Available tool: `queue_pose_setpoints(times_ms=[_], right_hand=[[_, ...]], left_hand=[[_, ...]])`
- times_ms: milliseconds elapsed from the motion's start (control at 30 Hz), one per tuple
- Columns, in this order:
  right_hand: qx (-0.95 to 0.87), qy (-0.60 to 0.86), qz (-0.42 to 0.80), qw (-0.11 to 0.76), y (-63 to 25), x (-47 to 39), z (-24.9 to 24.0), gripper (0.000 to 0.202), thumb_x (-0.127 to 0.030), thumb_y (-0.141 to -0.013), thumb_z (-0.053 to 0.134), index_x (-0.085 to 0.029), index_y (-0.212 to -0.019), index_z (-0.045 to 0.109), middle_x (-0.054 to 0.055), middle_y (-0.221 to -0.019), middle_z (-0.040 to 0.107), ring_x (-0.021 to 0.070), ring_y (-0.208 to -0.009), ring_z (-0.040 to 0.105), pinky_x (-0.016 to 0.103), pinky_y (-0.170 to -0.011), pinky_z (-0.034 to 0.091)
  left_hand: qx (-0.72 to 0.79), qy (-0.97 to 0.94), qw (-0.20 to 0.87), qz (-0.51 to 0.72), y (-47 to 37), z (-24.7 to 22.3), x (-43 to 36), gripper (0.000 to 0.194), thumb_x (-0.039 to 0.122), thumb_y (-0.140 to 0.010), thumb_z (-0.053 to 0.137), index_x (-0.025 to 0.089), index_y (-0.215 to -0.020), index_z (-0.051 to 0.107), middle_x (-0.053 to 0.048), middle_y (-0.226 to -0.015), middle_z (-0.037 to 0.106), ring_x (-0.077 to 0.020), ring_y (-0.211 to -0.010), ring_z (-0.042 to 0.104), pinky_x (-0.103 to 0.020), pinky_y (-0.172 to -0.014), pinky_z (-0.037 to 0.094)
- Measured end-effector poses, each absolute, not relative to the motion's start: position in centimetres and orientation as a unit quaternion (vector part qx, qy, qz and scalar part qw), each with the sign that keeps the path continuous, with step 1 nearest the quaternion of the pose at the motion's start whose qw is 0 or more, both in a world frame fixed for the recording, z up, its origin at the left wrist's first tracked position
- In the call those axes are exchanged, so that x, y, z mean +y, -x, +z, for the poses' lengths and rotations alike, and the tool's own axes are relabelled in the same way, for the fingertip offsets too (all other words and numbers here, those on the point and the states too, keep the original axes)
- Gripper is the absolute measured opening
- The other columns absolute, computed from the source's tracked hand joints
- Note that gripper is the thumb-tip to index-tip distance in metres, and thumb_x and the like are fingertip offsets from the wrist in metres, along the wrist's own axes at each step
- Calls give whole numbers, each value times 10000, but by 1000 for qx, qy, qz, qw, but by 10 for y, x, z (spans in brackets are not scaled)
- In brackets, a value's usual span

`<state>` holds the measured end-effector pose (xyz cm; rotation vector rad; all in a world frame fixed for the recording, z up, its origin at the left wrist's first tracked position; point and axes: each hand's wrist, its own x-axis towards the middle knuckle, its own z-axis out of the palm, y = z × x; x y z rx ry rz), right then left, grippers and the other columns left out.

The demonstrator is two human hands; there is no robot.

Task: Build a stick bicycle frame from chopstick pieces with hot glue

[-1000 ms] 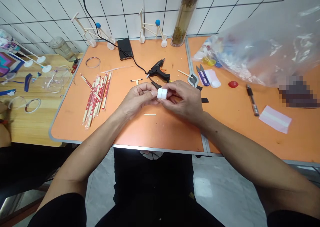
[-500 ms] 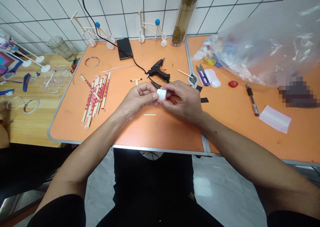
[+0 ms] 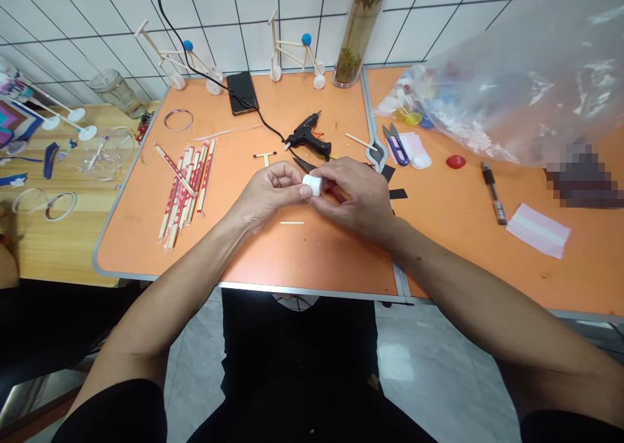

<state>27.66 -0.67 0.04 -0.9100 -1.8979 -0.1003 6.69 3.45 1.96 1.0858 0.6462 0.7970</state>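
Observation:
My left hand (image 3: 275, 192) pinches a small white round piece (image 3: 312, 185) between thumb and fingers. It looks like two white plastic caps set face to face, though the detail is too small to be sure. From the other side, my right hand (image 3: 353, 192) grips the same piece with its fingertips. Just behind my hands are the dark blades of a tool (image 3: 303, 164), the rest of it covered by my right hand. A short pale stick (image 3: 292, 222) lies on the orange table (image 3: 312, 261) in front of my hands.
Beyond my hands lies a black glue gun (image 3: 308, 136) with its cord. Wrapped chopsticks (image 3: 188, 186) are at left. Two stick models (image 3: 292, 53) stand by the wall near a phone (image 3: 242, 93) and a tall bottle (image 3: 361, 33). Purple snips (image 3: 396, 145) and a plastic bag (image 3: 487, 98) are at right.
The white piece has tilted and shifted slightly left between my fingers. Both hands stay in nearly the same place. The whole view has moved a little.

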Motion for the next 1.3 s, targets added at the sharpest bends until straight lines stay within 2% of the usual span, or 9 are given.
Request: queue_pose_setpoints(times_ms=[367,567,833,1067,1167,1300], right_hand=[[-779,418,-26,466,-277,-9,-4,108,-336,-1046,747,-282,-1137,769,56,-1083,866,257,-992,813,420,-885,610],[-782,384,-44,489,-277,-9,-4,112,-341,-1057,790,-268,-1133,754,43,-1042,856,236,-941,805,385,-831,584],[-773,412,-23,482,-273,-8,-7,163,-430,-1070,768,-272,-1110,768,67,-1068,864,255,-981,811,416,-872,618],[-778,391,-31,491,-274,-7,-5,148,-386,-1076,768,-267,-1165,770,69,-1094,868,253,-1008,817,413,-895,635],[-782,402,-22,476,-275,-7,-6,193,-415,-1075,770,-272,-1204,774,75,-1132,868,264,-1040,817,428,-925,638],[-790,413,-3,454,-276,-10,-6,384,-509,-1066,764,-275,-1370,748,99,-1227,854,291,-1096,807,453,-968,639]], left_hand=[[316,-502,709,381,-68,19,32,574,445,-615,1135,179,-844,681,-11,-822,812,-142,-784,793,-286,-850,642],[330,-512,688,394,-69,18,32,565,465,-617,1127,187,-827,682,-3,-817,804,-138,-775,777,-277,-805,631],[344,-513,676,402,-69,23,31,555,437,-583,1139,186,-810,700,-3,-807,798,-129,-748,763,-251,-764,612],[348,-516,672,402,-69,25,31,552,415,-570,1135,188,-801,688,-11,-819,814,-137,-759,779,-248,-764,615],[349,-518,670,401,-69,26,32,566,421,-573,1132,195,-831,681,-6,-831,820,-146,-765,789,-259,-776,627],[341,-513,673,409,-67,27,34,580,423,-594,1124,202,-871,664,-11,-846,831,-167,-796,814,-282,-803,648]])
